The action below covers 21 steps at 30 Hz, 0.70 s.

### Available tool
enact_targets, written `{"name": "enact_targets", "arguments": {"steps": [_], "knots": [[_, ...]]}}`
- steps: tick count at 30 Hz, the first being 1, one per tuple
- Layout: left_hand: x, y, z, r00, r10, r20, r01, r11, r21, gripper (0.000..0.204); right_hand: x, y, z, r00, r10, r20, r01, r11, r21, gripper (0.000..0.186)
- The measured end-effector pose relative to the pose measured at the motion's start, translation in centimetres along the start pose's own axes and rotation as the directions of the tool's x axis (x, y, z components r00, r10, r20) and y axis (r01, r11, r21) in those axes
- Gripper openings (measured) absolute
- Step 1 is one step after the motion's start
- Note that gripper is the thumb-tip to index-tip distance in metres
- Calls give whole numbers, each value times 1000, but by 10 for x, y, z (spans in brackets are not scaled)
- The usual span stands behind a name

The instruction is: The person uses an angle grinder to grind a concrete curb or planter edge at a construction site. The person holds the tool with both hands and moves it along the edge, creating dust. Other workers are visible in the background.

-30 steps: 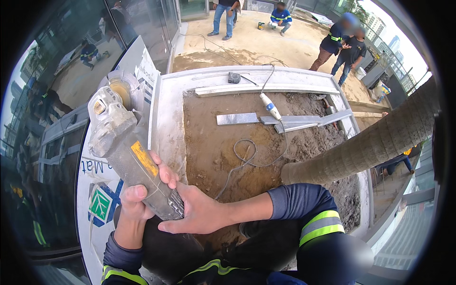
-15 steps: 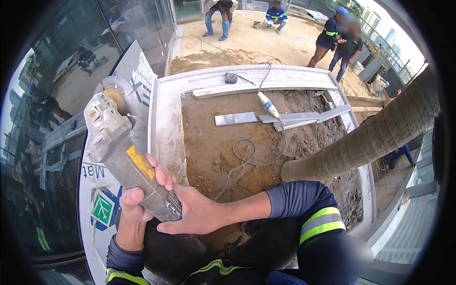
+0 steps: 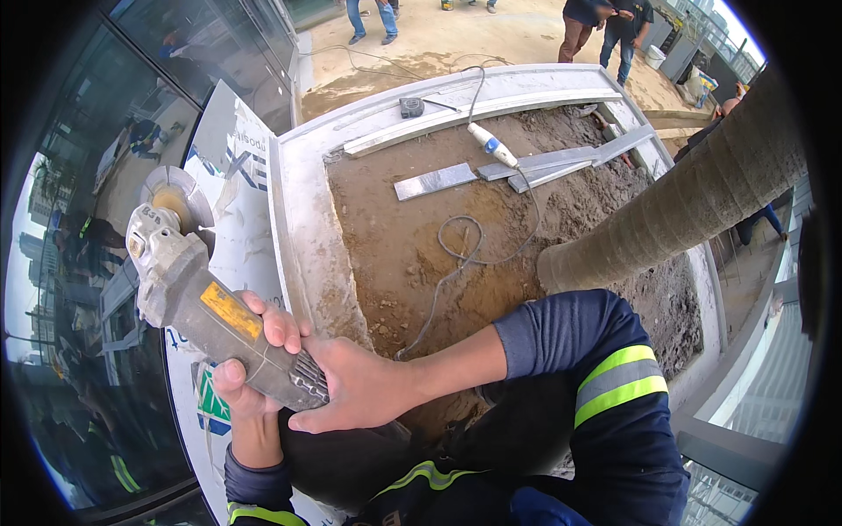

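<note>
A dusty grey angle grinder (image 3: 189, 294) with a yellow label points up and to the left, its round disc (image 3: 175, 197) near the glass wall. My left hand (image 3: 237, 390) grips the rear of its body from below. My right hand (image 3: 338, 377) wraps the same rear end from the right, fingers over the top. The grinder's grey cable (image 3: 456, 254) trails across the soil, looping toward a white and blue plug connector (image 3: 491, 145).
A concrete planter rim (image 3: 303, 219) frames brown soil (image 3: 438, 210). Flat grey strips (image 3: 434, 181) lie on the soil. A thick palm trunk (image 3: 684, 206) leans right. A white printed board (image 3: 232, 175) leans on glass. Several people stand at the back.
The view has shifted slightly, so the planter and the people behind it sit higher in the picture. Both hands keep the same hold on the grinder.
</note>
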State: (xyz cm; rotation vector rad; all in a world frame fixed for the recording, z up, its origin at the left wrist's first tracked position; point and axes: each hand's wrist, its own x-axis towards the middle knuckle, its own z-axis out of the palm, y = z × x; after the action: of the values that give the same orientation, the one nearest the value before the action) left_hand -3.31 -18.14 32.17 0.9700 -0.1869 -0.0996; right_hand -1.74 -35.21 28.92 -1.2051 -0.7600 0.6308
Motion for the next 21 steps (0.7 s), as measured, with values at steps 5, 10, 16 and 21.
{"name": "enact_targets", "arguments": {"steps": [5, 10, 16, 21], "knots": [[-2, -6, -9, 999, 19, -26, -20, 999, -41, 72, -1, 2, 2, 999, -34, -24, 35, 998, 58, 64], [-1, -4, -4, 999, 36, -10, -36, 999, -17, 71, -3, -7, -1, 998, -52, -25, 54, 996, 67, 63], [-3, 1, 0, 1000, 29, -11, -29, 1000, -5, 68, 2, -2, 0, 999, -47, -12, 48, 998, 50, 65], [-4, -4, -1, 998, 45, -43, -47, 998, -34, 69, -2, 0, 3, 997, -78, -15, 78, 996, 33, 67]]}}
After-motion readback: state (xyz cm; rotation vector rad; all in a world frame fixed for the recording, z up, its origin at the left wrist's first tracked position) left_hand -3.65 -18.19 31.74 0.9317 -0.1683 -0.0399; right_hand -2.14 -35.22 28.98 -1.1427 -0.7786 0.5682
